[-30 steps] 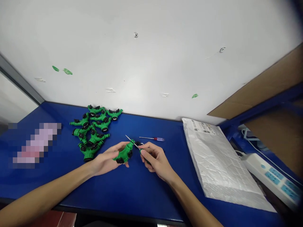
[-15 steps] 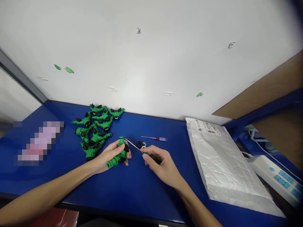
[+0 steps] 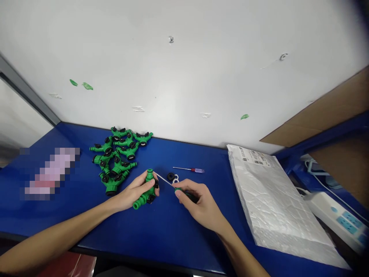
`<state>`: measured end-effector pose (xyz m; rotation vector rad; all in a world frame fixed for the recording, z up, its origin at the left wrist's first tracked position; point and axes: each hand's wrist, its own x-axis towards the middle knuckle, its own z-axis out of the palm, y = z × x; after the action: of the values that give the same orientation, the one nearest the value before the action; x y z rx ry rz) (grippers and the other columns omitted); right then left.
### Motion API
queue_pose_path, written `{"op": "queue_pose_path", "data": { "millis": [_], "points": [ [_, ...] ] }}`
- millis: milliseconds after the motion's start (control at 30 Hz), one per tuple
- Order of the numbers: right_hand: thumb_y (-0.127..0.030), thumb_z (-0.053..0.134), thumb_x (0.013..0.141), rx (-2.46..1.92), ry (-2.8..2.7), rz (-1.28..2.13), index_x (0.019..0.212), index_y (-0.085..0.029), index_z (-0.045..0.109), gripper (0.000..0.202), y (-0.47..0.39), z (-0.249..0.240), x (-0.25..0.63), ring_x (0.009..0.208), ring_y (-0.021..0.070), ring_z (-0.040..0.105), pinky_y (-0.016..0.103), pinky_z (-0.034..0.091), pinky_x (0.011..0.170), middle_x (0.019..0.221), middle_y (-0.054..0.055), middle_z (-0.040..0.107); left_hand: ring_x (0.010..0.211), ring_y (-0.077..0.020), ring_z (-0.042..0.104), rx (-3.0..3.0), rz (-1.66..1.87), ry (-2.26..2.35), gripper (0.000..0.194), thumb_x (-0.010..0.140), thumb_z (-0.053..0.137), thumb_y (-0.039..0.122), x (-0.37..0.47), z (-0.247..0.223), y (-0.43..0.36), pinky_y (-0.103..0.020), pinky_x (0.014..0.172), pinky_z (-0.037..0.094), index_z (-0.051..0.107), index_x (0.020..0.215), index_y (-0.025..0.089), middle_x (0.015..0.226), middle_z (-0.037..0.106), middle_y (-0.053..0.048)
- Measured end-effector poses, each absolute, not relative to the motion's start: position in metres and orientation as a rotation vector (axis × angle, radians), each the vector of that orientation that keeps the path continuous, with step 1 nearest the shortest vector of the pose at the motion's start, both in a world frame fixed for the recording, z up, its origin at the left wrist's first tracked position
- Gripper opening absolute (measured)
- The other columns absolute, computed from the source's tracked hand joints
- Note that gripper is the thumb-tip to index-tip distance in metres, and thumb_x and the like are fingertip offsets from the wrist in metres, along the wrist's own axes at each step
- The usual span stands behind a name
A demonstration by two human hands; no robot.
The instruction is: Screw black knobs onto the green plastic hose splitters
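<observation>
My left hand [image 3: 137, 191] is closed round a green Y-shaped hose splitter [image 3: 147, 192] with black valve knobs, held above the table. In my right hand [image 3: 197, 200] is a screwdriver [image 3: 165, 180] with a green and black handle. Its thin metal shaft points up and left, and the tip is close to the splitter's upper outlet; I cannot tell whether they touch. A black ring-shaped part [image 3: 171, 176] and a small white part [image 3: 175, 179] lie just beyond the shaft. Several more green splitters [image 3: 112, 182] are grouped on the left.
A second screwdriver [image 3: 197, 170] with a clear purple handle lies on the blue table [image 3: 161, 238]. To the right are a white padded mailing bag [image 3: 279, 204] and a white power strip [image 3: 336, 213]. A white wall [image 3: 184, 77] rises behind. A blurred-out item [image 3: 54, 169] lies at left.
The view has shifted slightly. Both hands keep their holds, and the screwdriver tip stays close to the splitter's upper outlet. The fingers of my left hand sit a little differently under the splitter.
</observation>
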<state>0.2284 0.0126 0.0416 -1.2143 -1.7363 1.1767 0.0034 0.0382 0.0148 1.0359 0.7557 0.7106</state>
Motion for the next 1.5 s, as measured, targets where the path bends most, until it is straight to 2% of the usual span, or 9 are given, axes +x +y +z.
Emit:
{"op": "queue_pose_path", "data": {
  "millis": [167,300,500,833,967,1067,1133,1300,1500],
  "points": [
    [-0.033,0.058,0.093,-1.218,-1.819,1.123,0.100,-0.018,0.074,0.024,0.012,0.042,0.227,0.053,0.0116,0.044,0.026,0.033,0.051,0.067,0.001,0.062,0.065,-0.0144,0.055,1.052,0.694,0.812,0.027,0.093,0.053,0.047,0.005,0.020,0.037,-0.028,0.062,0.041,0.048,0.097,0.021,0.081,0.062,-0.002],
    [-0.032,0.056,0.093,-1.237,-1.868,1.030,0.102,-0.018,0.074,0.024,0.011,0.044,0.227,0.054,0.0126,0.049,0.025,0.036,0.052,0.066,0.001,0.064,0.066,-0.0146,0.055,1.045,0.681,0.792,0.031,0.092,0.053,0.051,0.005,0.019,0.037,-0.028,0.061,0.041,0.044,0.099,0.022,0.079,0.061,-0.001],
    [-0.027,0.057,0.093,-1.262,-1.958,0.891,0.100,-0.019,0.074,0.020,0.006,0.046,0.226,0.064,0.0166,0.064,0.026,0.048,0.062,0.075,0.003,0.072,0.081,-0.0155,0.055,1.210,0.633,0.921,0.031,0.095,0.046,0.052,0.003,0.011,0.036,-0.031,0.077,0.044,0.046,0.100,0.021,0.084,0.059,-0.001],
    [-0.017,0.047,0.096,-1.145,-2.154,0.439,0.111,-0.013,0.068,0.026,0.001,0.025,0.219,0.059,0.0167,0.062,0.027,0.047,0.054,0.074,0.007,0.067,0.087,-0.0165,0.053,1.306,0.552,1.070,0.036,0.095,0.042,0.057,0.006,0.018,0.036,-0.033,0.085,0.043,0.047,0.098,0.022,0.090,0.057,-0.001],
    [-0.024,0.053,0.095,-1.176,-1.991,0.763,0.101,-0.015,0.069,0.019,0.007,0.026,0.221,0.059,0.0149,0.061,0.027,0.049,0.057,0.072,0.004,0.066,0.085,-0.0164,0.052,1.324,0.537,1.043,0.036,0.095,0.039,0.057,0.005,0.017,0.036,-0.033,0.083,0.043,0.047,0.097,0.022,0.090,0.057,-0.001],
    [-0.032,0.052,0.096,-1.191,-1.794,1.130,0.093,-0.016,0.066,0.021,0.010,0.025,0.218,0.044,0.0100,0.050,0.023,0.044,0.046,0.058,-0.003,0.057,0.082,-0.0160,0.051,1.334,0.559,1.050,0.036,0.095,0.040,0.057,0.004,0.014,0.035,-0.031,0.079,0.044,0.047,0.096,0.022,0.089,0.056,-0.001],
    [-0.031,0.051,0.096,-1.183,-1.792,1.088,0.095,-0.016,0.066,0.021,0.010,0.020,0.214,0.045,0.0102,0.050,0.023,0.044,0.046,0.059,-0.002,0.057,0.082,-0.0158,0.051,1.321,0.591,1.064,0.035,0.095,0.042,0.056,0.003,0.012,0.035,-0.031,0.079,0.044,0.046,0.095,0.021,0.088,0.056,-0.001],
    [-0.019,0.048,0.096,-1.119,-2.056,0.498,0.109,-0.015,0.068,0.024,0.006,0.013,0.209,0.064,0.0166,0.062,0.027,0.047,0.058,0.078,0.008,0.067,0.079,-0.0155,0.055,1.250,0.668,1.032,0.033,0.095,0.045,0.054,0.005,0.009,0.038,-0.029,0.073,0.045,0.046,0.096,0.020,0.085,0.058,-0.001],
    [-0.031,0.054,0.095,-1.225,-1.818,0.988,0.099,-0.018,0.064,0.017,0.014,0.021,0.216,0.055,0.0124,0.050,0.025,0.040,0.054,0.064,-0.002,0.054,0.072,-0.0141,0.055,1.297,0.725,1.002,0.032,0.093,0.050,0.051,0.004,0.019,0.043,-0.027,0.068,0.044,0.052,0.098,0.019,0.080,0.059,0.000]
  ]
}}
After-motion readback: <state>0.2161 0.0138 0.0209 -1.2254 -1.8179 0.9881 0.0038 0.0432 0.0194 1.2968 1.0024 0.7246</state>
